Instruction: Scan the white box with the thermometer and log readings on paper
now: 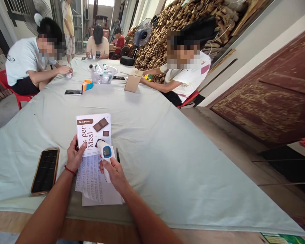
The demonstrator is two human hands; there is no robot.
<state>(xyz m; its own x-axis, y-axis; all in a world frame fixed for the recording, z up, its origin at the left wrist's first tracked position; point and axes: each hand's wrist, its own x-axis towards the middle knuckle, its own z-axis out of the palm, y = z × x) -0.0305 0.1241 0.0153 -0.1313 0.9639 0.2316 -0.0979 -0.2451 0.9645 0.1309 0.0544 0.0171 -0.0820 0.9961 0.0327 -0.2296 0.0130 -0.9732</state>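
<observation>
My left hand (pixel 75 154) grips the lower left edge of a white box (pixel 94 130) printed "NutriMotion" and "Meal", with brown bar pictures on it. In my right hand (pixel 115 173) is a white infrared thermometer (pixel 107 152) with a blue-rimmed screen. Its head overlaps the lower right corner of the box; whether they touch I cannot tell. Beneath both lie sheets of handwritten paper (pixel 91 179) on the cloth. A dark pen (pixel 118 155) rests just right of the papers. To the left of my left forearm lies a phone (pixel 45 171) in a brown-edged case.
A light green cloth covers the long table (pixel 167 162). Farther along stand a clear plastic tub (pixel 104 78) of bottles, an orange and blue roll-shaped item (pixel 87 85), another phone (pixel 73 92) and a cardboard piece (pixel 132 83). People sit at both sides and the far end.
</observation>
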